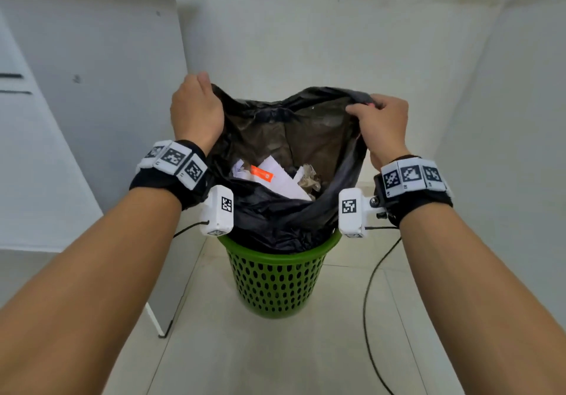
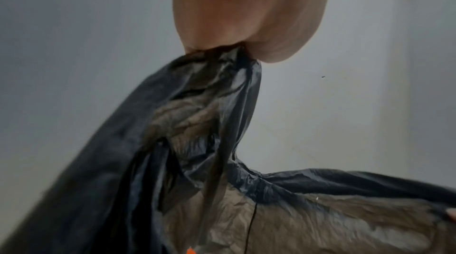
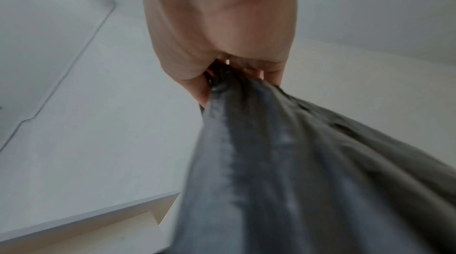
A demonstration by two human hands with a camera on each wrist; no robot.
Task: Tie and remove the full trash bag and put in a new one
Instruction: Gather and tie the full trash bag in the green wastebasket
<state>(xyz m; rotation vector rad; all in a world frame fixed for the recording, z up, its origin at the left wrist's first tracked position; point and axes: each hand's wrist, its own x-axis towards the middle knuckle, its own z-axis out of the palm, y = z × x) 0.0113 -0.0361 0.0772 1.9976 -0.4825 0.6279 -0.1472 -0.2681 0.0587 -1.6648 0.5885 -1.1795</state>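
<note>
A black trash bag [image 1: 275, 217] stands in a green perforated bin [image 1: 275, 281] on the floor, its mouth pulled up and wide. Inside lie white papers with an orange label [image 1: 263, 174] and crumpled brown paper [image 1: 309, 177]. My left hand [image 1: 196, 109] grips the bag's left rim in a fist; the wrist view shows the bunched plastic [image 2: 222, 86] running into my left hand [image 2: 246, 24]. On the right rim my right hand [image 1: 379, 119] clutches a gathered fold, and the grey plastic [image 3: 259, 151] hangs from my right hand [image 3: 222, 34].
A white cabinet [image 1: 92, 73] stands close on the left, its foot [image 1: 156, 321] on the tiled floor. White walls enclose the bin behind and to the right. A black cable [image 1: 370, 302] trails down across the floor right of the bin.
</note>
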